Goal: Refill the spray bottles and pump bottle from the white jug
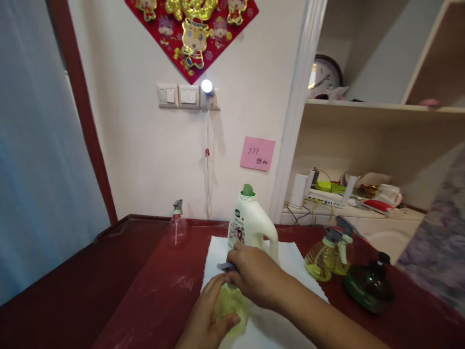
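My left hand [205, 315] is wrapped round the body of a small yellow-green spray bottle [229, 305] that stands on a white cloth [290, 264]. My right hand [254, 274] closes over the bottle's grey spray head [225, 266] from above. Just behind my hands stands a white detergent jug [250, 225] with a green cap and a side handle. The lower part of the bottle is hidden by my left hand.
The dark red table [145, 286] also carries a clear pump bottle [177, 228] at the back left, two yellow spray bottles [329, 257] and a dark green spray bottle [368, 286] at the right. A shelf unit with cluttered items stands right.
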The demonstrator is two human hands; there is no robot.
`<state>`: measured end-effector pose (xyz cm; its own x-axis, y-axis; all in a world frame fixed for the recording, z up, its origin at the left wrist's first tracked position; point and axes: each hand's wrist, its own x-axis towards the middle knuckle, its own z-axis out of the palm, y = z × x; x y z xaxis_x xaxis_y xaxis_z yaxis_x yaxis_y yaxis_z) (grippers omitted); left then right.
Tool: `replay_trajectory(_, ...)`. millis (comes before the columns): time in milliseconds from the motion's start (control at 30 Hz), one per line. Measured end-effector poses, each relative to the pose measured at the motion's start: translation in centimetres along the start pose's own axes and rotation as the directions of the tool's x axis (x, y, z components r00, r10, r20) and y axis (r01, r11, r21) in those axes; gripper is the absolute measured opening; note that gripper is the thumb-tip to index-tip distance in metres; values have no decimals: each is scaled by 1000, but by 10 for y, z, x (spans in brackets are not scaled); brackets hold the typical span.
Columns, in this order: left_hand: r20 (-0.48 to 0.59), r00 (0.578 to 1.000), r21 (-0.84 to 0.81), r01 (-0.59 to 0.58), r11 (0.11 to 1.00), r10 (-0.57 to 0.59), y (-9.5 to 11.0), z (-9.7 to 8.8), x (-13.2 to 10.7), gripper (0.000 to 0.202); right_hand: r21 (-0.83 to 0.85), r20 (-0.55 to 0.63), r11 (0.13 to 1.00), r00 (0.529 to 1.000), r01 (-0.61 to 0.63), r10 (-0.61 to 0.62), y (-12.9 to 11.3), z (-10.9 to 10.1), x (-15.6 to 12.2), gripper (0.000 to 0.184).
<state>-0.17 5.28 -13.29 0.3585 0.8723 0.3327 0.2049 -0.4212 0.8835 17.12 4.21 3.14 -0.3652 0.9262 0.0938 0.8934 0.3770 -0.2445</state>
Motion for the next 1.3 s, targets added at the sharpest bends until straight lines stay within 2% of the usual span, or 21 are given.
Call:
replay_trajectory(133, -23, 1000, 61, 2, 998, -1, 0, 0, 2, 63, -77, 1, 995, 998, -64, 64, -11, 1, -1, 21)
replay_trajectory(333, 10, 1000, 50, 2, 999, -3, 23, 2, 8, 55, -187, 99, 981, 992, -53, 72, -27, 0, 4, 45)
replay_trajectory(500, 5, 999, 43, 33, 999, -33, 27, 4, 8, 58, -198, 96, 980, 995, -16, 35, -25, 0, 4, 27)
replay_trajectory(733, 6, 995, 39, 101, 994, -101, 31, -2, 9, 62, -193, 71, 978, 993, -80, 95, -22, -5, -1, 23)
replay_trajectory(800, -26, 994, 39, 110, 993, -109, 36, -5, 12, 64, -195, 83, 977, 991, -90, 108, -23, -8, -2, 23)
replay_trajectory(1000, -159, 984, 24, 87, 996, -82, 51, -6, 28, 42, -208, 117, 974, 987, -85, 112, -27, -10, 1, 22)
replay_trajectory(1133, -227, 967, 32, 129, 991, -118, 54, 1, 34, 39, -218, 117, 973, 988, -75, 102, -27, -11, 2, 21)
replay_trajectory(1200, -243, 963, 35, 134, 990, -121, 54, 4, 33, 36, -217, 117, 974, 988, -71, 98, -26, -12, 2, 22)
replay_trajectory(1300, -207, 973, 19, 107, 994, -101, 54, 6, 32, 32, -215, 115, 975, 990, -52, 79, -22, -14, 1, 24)
